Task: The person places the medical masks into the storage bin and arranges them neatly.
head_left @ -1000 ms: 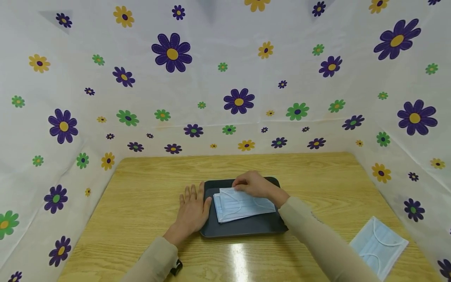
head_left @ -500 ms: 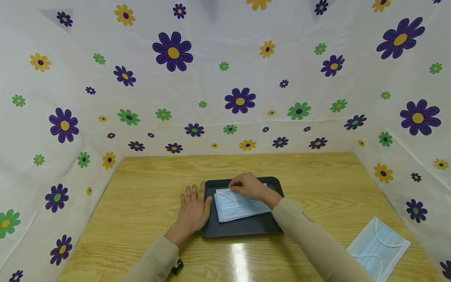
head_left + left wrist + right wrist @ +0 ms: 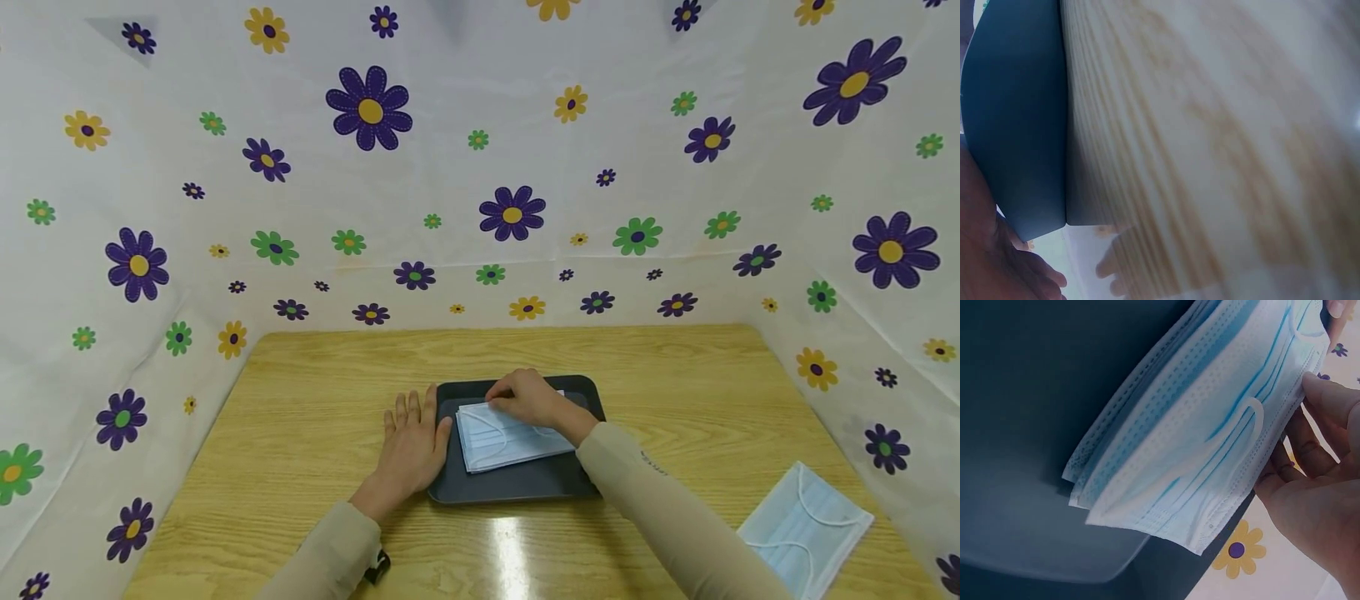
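A dark tray bears a small stack of light-blue face masks with white ear loops. My right hand pinches the far long edge of the masks. Seen from the right wrist, the thumb presses on the top mask while the curled fingers lie behind its edge; the layers of the stack fan slightly apart at the near corner. My left hand lies against the tray's left side, fingers straight and spread. In the left wrist view the tray wall stands beside the hand.
A single face mask lies on the wooden table at the right front, partly behind the right sleeve. A white flowered cloth encloses the table's back and sides.
My right hand has shifted a little to the left over the tray, and the upper masks have slid left with it. The left hand has kept its place.
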Tool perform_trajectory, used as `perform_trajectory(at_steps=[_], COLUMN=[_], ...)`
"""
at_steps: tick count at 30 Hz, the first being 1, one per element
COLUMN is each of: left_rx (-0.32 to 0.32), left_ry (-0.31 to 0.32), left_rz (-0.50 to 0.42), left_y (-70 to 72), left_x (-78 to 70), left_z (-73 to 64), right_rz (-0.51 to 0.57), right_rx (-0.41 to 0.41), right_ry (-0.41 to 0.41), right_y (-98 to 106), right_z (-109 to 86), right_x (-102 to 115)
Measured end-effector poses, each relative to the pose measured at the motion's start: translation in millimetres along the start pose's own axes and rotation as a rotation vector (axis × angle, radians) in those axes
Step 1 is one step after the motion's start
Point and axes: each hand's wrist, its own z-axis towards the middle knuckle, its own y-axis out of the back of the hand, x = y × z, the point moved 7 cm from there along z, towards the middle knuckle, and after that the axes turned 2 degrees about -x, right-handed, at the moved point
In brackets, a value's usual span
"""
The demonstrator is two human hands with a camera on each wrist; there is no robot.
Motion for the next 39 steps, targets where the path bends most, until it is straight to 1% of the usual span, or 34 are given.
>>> perform_trajectory(at_steps=[8,13,18,22,26,29,35,39], left_rx=[-0.001,0.005,0.008,0.008,0.007,0.010,0.014,0.009], left_ry=[0.001,0.005,0.011,0.009,0.004,0.004,0.002,0.000], left_rz=[0.001,-0.001,-0.007,-0.009,-0.003,0.001,0.005,0.006], left_y=[-0.9,-1.1,-1.1,-0.9,0.0,0.7,0.5,0.3], left_x=[-0.5,-0.9,-1.3,-1.6,-1.6,-1.3,-0.7,-0.3], left_z=[1.4,2.0,2.0,2.0,2.2,2.1,1.1,0.6], right_rz=[-0.015,-0.030,-0.037,-0.033,-0.004,0.009,-0.001,-0.012], right_rx=[0.003,0.000,-0.008,-0.019,-0.045,-0.071,-0.150,-0.203], right_ry=[0.000,0.015,-0.004,-0.017,-0.028,-0.027,-0.027,-0.052], right_y=[-1.7,-2.7,-3.4,0.2,10.7,22.4,48.0,63.0], right_z=[1.1,2.1,2.5,-0.2,-5.5,-10.0,-24.1,-37.1], right_x=[-0.9,-0.1,-1.8,0.1,3.7,3.7,-5.5,-15.7])
